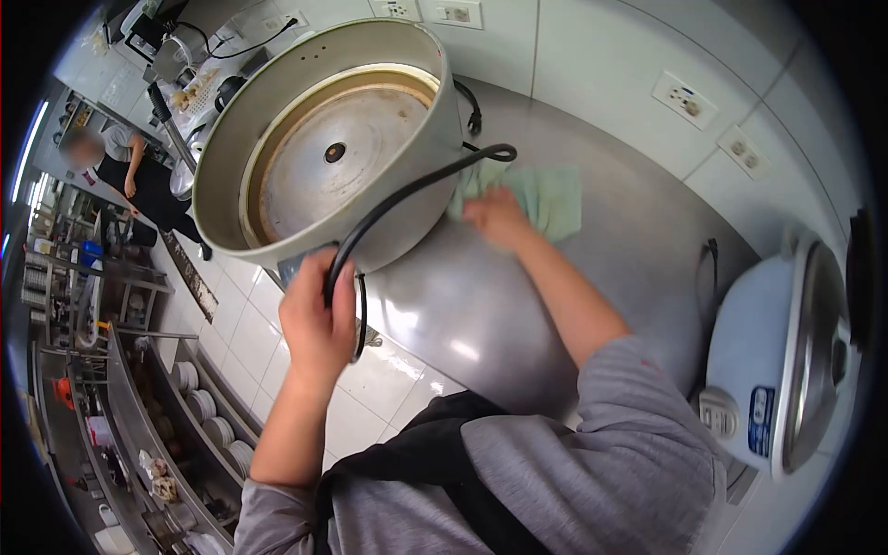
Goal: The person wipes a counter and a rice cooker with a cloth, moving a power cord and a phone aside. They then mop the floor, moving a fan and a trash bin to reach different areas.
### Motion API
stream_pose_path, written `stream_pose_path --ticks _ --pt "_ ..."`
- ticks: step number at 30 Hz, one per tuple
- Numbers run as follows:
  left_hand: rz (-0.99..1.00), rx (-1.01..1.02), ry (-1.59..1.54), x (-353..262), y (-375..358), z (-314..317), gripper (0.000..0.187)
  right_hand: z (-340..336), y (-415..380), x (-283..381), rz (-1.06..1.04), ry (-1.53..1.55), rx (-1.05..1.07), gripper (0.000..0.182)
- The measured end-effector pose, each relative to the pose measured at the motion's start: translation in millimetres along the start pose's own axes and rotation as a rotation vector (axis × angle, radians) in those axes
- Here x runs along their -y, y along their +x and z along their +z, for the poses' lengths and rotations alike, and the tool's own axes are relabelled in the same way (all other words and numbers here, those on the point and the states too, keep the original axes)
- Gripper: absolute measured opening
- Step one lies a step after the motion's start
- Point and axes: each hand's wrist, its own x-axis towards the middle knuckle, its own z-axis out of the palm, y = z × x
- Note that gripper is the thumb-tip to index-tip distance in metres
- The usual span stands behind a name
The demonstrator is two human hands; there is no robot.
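My left hand (319, 310) is closed around a loop of black power cord (407, 190), close to the front wall of a large round rice cooker body (407, 236). The cooker body has no lid or inner pot; a stained round heating plate (305, 176) with a dark centre button shows inside it. Pressed on the steel tabletop (490, 305) beside the cooker, my right hand (499, 217) grips a light green cloth (555, 199). Motion slightly smears the right fingers.
On the right stands a light blue rice cooker (754, 342) with a metal lid. Wall sockets (684, 100) line the tiles. A plug (710, 248) lies near the wall. At left, a person (139, 166) in a dark apron stands beyond shelves with stacked plates (202, 405).
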Motion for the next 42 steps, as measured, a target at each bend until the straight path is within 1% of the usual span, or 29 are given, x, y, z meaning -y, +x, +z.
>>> stream_pose_path --ticks 2,4,5,6,8,9,10,11,12,13,14,15,16,19,21,22,25,26,28,29,30,31,32,34,36,37,38,40,42 --pt "0.376 -0.037 0.389 2 15 -12 0.011 19 -63 65 -0.064 0.002 0.114 0.019" --pt "0.426 -0.047 0.439 6 31 -22 0.013 5 -121 166 0.120 0.318 0.237 0.017" --pt "0.468 -0.053 0.510 9 37 -27 0.015 29 -145 195 -0.119 0.318 0.192 0.017" --pt "0.474 -0.071 0.485 17 43 -31 0.015 42 -163 223 -0.066 0.635 0.368 0.019" --pt "0.531 0.006 0.353 33 55 -33 0.015 90 -204 254 0.047 1.009 0.446 0.022" --pt "0.489 0.058 0.319 30 53 -34 0.017 88 -207 249 0.050 0.985 0.427 0.022" --pt "0.502 0.042 0.304 28 54 -35 0.017 82 -216 237 0.112 0.994 0.237 0.023" --pt "0.407 0.151 0.389 27 54 -37 0.018 72 -229 225 0.171 1.001 0.053 0.026" --pt "0.306 0.266 0.473 29 53 -37 0.019 37 -230 211 0.395 1.199 0.074 0.026" --pt "0.380 0.210 0.425 34 53 -35 0.019 -7 -230 206 0.635 1.435 -0.072 0.027" --pt "0.384 0.207 0.415 35 52 -34 0.019 -22 -238 177 0.717 1.637 -0.228 0.029" --pt "0.376 0.208 0.417 34 52 -33 0.019 -72 -236 176 0.763 1.632 -0.383 0.030" --pt "0.364 0.206 0.422 34 53 -34 0.019 -102 -234 163 0.690 1.561 -0.529 0.032" --pt "0.357 0.220 0.406 35 53 -35 0.019 -178 -215 132 0.509 1.353 -0.788 0.040" --pt "0.366 0.205 0.429 33 53 -33 0.020 -204 -188 83 0.376 1.076 -1.013 0.047" --pt "0.379 0.195 0.448 32 55 -33 0.020 -216 -170 59 0.365 1.081 -1.002 0.047" --pt "0.355 0.204 0.440 26 56 -35 0.020 -252 -103 -17 0.238 0.363 -1.283 0.050" --pt "0.343 0.222 0.435 26 59 -34 0.020 -269 -79 -51 0.219 0.383 -1.262 0.050" --pt "0.314 0.199 0.432 36 53 -33 0.020 -275 -33 -119 0.112 -0.139 -1.184 0.048" --pt "0.309 0.213 0.460 37 49 -32 0.020 -269 -15 -140 0.082 -0.108 -1.165 0.048" --pt "0.338 0.190 0.486 33 59 -29 0.020 -278 12 -160 0.034 -0.325 -1.148 0.047" --pt "0.326 0.177 0.456 29 66 -28 0.019 -290 44 -174 0.001 -0.545 -1.140 0.046" --pt "0.302 0.192 0.425 25 65 -28 0.018 -299 73 -181 -0.019 -0.526 -1.157 0.046" --pt "0.229 0.224 0.441 22 68 -28 0.016 -316 116 -174 -0.028 -0.906 -1.050 0.046" --pt "0.179 0.229 0.407 17 69 -26 0.016 -343 197 -193 -0.258 -0.923 -1.182 0.046" --pt "0.203 0.209 0.439 16 69 -25 0.016 -348 208 -103 0.273 -0.373 -1.015 0.050" --pt "0.234 0.189 0.467 17 68 -24 0.016 -350 223 -83 0.348 -0.271 -0.843 0.058" --pt "0.205 0.200 0.414 18 69 -23 0.015 -330 255 -92 0.216 -0.383 -0.686 0.047" --pt "0.187 0.191 0.415 17 69 -21 0.015 -273 265 -146 -0.175 -0.759 -0.701 0.038"
